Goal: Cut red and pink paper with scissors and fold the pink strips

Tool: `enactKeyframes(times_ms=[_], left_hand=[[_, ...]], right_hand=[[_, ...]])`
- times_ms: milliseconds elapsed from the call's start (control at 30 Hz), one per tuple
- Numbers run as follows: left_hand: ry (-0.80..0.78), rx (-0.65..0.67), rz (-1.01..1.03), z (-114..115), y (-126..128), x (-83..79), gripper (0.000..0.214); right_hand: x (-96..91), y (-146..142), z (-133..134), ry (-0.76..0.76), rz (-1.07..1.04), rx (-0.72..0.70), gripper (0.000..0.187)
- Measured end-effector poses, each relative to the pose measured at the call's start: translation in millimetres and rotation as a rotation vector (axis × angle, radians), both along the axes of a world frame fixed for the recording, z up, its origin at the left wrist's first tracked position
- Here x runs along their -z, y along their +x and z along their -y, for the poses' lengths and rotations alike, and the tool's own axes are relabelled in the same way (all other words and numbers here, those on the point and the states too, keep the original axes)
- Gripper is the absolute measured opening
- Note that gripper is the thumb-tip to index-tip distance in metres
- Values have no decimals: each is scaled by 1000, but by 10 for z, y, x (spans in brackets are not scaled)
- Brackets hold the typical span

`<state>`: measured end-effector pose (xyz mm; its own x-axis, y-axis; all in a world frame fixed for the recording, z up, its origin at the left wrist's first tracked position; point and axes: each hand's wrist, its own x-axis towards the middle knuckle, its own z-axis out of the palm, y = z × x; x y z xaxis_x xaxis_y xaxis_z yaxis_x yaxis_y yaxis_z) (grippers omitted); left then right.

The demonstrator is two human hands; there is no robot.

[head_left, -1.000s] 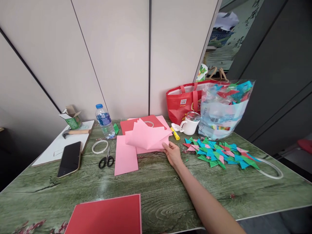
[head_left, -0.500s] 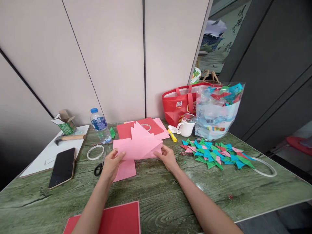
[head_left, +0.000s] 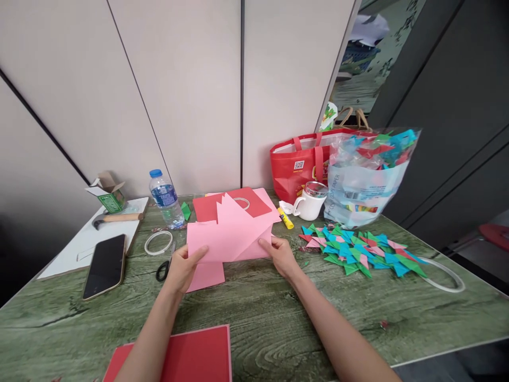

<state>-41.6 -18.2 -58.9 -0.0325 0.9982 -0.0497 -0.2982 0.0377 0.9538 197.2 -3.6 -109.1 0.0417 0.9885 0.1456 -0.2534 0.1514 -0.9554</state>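
Both my hands hold a bundle of pink paper sheets just above the green wood-grain table. My left hand pinches the bundle's lower left edge. My right hand grips its lower right corner. The sheets are fanned, with pointed corners sticking up. One more pink sheet lies flat on the table under the bundle. Behind it lies a red sheet with a tape ring on it.
Black scissors, a tape ring, a phone, a water bottle, a glue stick, a white mug, a red bag, a plastic bag, folded paper triangles and red paper surround me.
My left hand came into view and took the left edge of the pink sheets. The bundle was drawn toward me and its sheets were gathered closer together.
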Motion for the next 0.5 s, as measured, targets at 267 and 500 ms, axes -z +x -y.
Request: enactKeyframes(times_ms=[267,500], left_hand=[[45,-56,22,-41,23,86,46],[166,42,-49,2,83,48,98]], right_hand=[[-113,22,26,69,-155,-52,50],[-55,32,-3,-12,-117,82,36]])
